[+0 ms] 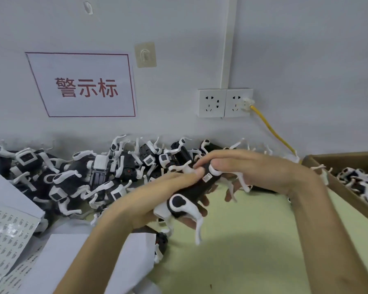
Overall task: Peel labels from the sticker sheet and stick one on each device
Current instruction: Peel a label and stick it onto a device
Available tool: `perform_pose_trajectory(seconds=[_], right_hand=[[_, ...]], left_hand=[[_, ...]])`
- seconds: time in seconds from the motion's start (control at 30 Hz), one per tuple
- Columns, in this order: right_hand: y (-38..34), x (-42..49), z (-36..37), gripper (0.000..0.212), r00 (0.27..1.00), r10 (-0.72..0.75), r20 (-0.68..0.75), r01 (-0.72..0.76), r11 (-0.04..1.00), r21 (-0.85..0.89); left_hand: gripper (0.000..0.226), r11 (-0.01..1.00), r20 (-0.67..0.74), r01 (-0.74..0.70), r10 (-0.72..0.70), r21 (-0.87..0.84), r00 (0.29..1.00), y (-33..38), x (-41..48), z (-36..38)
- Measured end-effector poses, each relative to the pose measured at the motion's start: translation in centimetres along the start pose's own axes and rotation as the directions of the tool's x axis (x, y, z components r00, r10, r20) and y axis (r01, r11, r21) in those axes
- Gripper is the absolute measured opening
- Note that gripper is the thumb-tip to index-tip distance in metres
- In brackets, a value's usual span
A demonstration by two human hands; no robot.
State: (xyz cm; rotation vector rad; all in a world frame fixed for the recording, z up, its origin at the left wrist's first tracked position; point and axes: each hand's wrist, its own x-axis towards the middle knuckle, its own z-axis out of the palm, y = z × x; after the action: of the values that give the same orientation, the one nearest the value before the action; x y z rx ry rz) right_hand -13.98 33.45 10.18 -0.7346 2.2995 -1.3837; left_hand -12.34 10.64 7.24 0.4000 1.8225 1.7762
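While cradling near-left end of device (187, 195) in left hand (155, 198), gripping its far-right end with right hand (253, 166). Leaving sticker sheet (6, 236) lying left, nearer left hand.

A small assembly workshop: a heap of identical robot-dog devices (98, 175) lines the desk (253, 240) under a red-lettered wall sign (83, 85), sticker sheets (6, 236) lower left.

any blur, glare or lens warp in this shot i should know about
Head view: wide-angle warp skews the wall sign; glare washes out part of the sticker sheet; the left hand, right hand and the device they hold look slightly soft; a faint shadow falls on the green mat below.
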Motion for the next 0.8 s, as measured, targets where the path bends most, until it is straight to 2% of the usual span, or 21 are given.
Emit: perform_pose_trajectory(seconds=[0.07,0.13,0.2,0.23,0.27,0.3,0.33,0.37,0.4,0.43,0.5,0.57,0.63,0.7,0.8], right_hand=[[1.3,-0.1,-0.7,0.032,0.997,0.034,-0.071,-0.019,0.979,0.203],[2.7,-0.7,-2.1,0.035,0.963,0.124,-0.238,-0.026,0.925,0.379],[4.3,-2.0,-4.2,0.039,0.885,0.18,-0.43,0.122,0.801,0.586],[5.1,-2.8,-5.4,0.044,0.84,0.187,-0.51,0.282,0.652,0.704],[5.8,-3.7,-6.4,0.05,0.801,0.171,-0.574,0.469,0.416,0.779],[6.5,-4.6,-7.3,0.057,0.765,0.123,-0.632,0.616,0.144,0.775],[7.0,-5.4,-8.1,0.066,0.722,0.066,-0.688,0.691,-0.082,0.718],[7.5,-5.9,-8.7,0.072,0.677,0.035,-0.736,0.724,-0.212,0.656],[7.8,-6.2,-9.1,0.074,0.635,0.052,-0.771,0.759,-0.228,0.61],[8.1,-6.3,-9.3,0.071,0.595,0.109,-0.797,0.801,-0.168,0.575],[8.6,-5.8,-9.0,0.06,0.528,0.25,-0.812,0.833,0.036,0.552],[8.8,-5.1,-8.2,0.046,0.516,0.318,-0.796,0.774,0.225,0.592],[8.7,-4.1,-7.6,0.036,0.535,0.337,-0.774,0.669,0.39,0.632],[7.9,-3.0,-7.0,0.03,0.573,0.32,-0.755,0.57,0.507,0.647],[6.6,-1.1,-5.6,0.026,0.638,0.268,-0.721,0.438,0.645,0.627]], left_hand=[[0.074,0.999,-0.145,-0.02,0.015,-0.032,0.989,-0.1,0.6,-1.2],[0.071,0.993,-0.313,-0.118,0.111,-0.003,0.943,-0.4,1.0,-3.0],[0.073,0.981,-0.347,-0.189,0.195,0.05,0.917,-0.5,0.8,-5.1],[0.074,0.978,-0.322,-0.2,0.21,0.064,0.923,-0.6,0.7,-5.9],[0.075,0.977,-0.297,-0.201,0.213,0.072,0.931,-0.6,0.6,-6.6],[0.075,0.977,-0.286,-0.198,0.213,0.081,0.934,-0.5,0.6,-7.2],[0.075,0.976,-0.279,-0.195,0.214,0.094,0.936,-0.4,0.7,-7.6],[0.075,0.976,-0.283,-0.188,0.212,0.109,0.935,-0.4,0.8,-7.8],[0.073,0.976,-0.295,-0.173,0.206,0.134,0.933,-0.4,0.9,-7.9],[0.069,0.972,-0.31,-0.157,0.206,0.176,0.928,-0.5,0.8,-8.0],[0.069,0.938,-0.312,-0.124,0.23,0.322,0.922,-0.9,0.4,-8.0],[0.074,0.859,-0.276,-0.018,0.185,0.512,0.943,-1.4,-0.1,-7.6],[0.066,0.733,-0.286,0.135,0.084,0.667,0.955,-1.7,-0.1,-7.0],[0.057,0.596,-0.32,0.228,0.052,0.77,0.946,-1.9,0.3,-6.5],[0.07,0.427,-0.339,0.313,-0.016,0.848,0.941,-2.4,1.0,-5.4]])
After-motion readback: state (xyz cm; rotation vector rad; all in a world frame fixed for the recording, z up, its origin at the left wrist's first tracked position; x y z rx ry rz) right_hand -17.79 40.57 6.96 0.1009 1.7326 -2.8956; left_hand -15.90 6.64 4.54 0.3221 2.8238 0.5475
